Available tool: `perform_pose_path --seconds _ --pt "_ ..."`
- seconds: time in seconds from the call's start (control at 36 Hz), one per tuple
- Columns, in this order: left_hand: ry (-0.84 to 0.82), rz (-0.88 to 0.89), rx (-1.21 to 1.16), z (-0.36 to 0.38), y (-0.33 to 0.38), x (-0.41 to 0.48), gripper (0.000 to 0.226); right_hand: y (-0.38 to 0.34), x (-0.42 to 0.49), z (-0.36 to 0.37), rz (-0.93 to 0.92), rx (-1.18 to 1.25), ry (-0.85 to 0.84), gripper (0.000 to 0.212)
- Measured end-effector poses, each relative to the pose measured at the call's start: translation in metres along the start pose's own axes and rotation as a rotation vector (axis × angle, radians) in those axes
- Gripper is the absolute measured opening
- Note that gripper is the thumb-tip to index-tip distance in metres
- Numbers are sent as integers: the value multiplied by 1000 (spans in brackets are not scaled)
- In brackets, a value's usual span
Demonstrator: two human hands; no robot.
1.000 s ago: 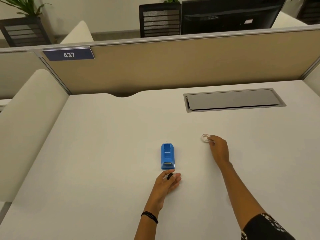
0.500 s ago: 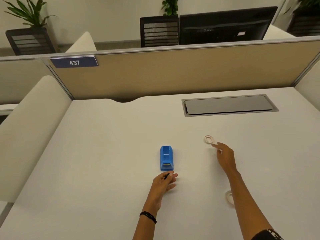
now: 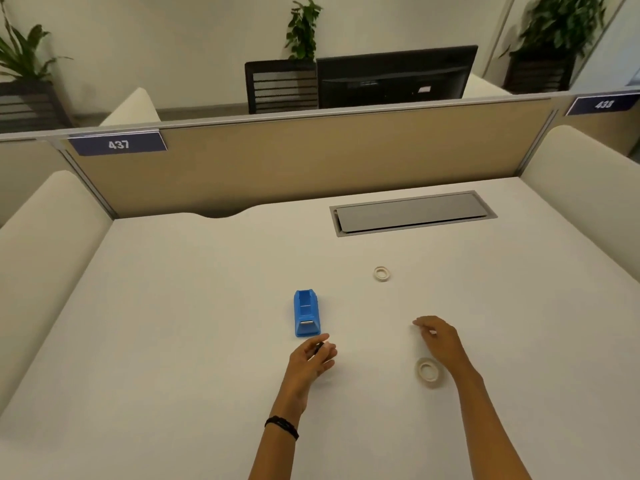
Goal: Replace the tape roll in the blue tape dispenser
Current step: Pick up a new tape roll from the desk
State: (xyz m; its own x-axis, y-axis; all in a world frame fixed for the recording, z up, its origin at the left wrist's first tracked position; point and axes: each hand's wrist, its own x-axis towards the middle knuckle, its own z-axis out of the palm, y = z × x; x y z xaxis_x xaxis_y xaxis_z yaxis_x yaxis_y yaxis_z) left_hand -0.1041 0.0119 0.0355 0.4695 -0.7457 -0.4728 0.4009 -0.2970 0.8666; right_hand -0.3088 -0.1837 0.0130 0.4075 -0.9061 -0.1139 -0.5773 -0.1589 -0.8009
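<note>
Looking down on a pale desk (image 3: 173, 341) and reading across from the left. Passing first a navy label marked 437 (image 3: 117, 144) on the tan partition (image 3: 311, 161) along the far edge. Finding the blue tape dispenser (image 3: 306, 313) standing upright on the desk a little left of centre, with the cutter end toward the person, touched by neither hand. Meeting the left hand (image 3: 313, 358) just in front of that end, close but apart from it, with fingers curled and pinching a small black piece (image 3: 318, 347) against the thumb, too small to identify. Noting a black wristband (image 3: 282, 426) on that arm. Moving right, seeing a small whitish ring (image 3: 382, 273) lying flat farther back, well apart from both hands, and a grey hatch (image 3: 412, 213) set into the desk behind it. Reaching a larger tape roll (image 3: 429, 372) lying flat on the desk, just beside the right wrist. Ending at the right hand (image 3: 438, 339), just beyond that roll, with fingers loosely bent and gripping nothing.
</note>
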Motion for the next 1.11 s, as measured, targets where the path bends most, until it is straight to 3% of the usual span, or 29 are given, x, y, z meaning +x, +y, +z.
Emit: perform_pose_path --seconds 0.25,0.44,0.61,0.78,0.89,1.11 --pt "-7 9 -24 9 0 -11 21 6 -40 -10 18 -119 -152 14" --pt "-9 25 -23 12 -4 -23 17 3 -65 -7 128 -304 -289 54" --pt "-3 30 -23 11 -5 -32 17 -7 -78 9 87 -457 -100 35" --pt "5 40 -23 9 -3 -39 12 -25 -84 16 62 -135 -68 30" --pt "7 67 -5 8 1 -43 15 -48 -87 22 21 109 -45 15" --pt "20 125 63 10 11 -50 22 -83 -90 29 -44 308 -55 14"
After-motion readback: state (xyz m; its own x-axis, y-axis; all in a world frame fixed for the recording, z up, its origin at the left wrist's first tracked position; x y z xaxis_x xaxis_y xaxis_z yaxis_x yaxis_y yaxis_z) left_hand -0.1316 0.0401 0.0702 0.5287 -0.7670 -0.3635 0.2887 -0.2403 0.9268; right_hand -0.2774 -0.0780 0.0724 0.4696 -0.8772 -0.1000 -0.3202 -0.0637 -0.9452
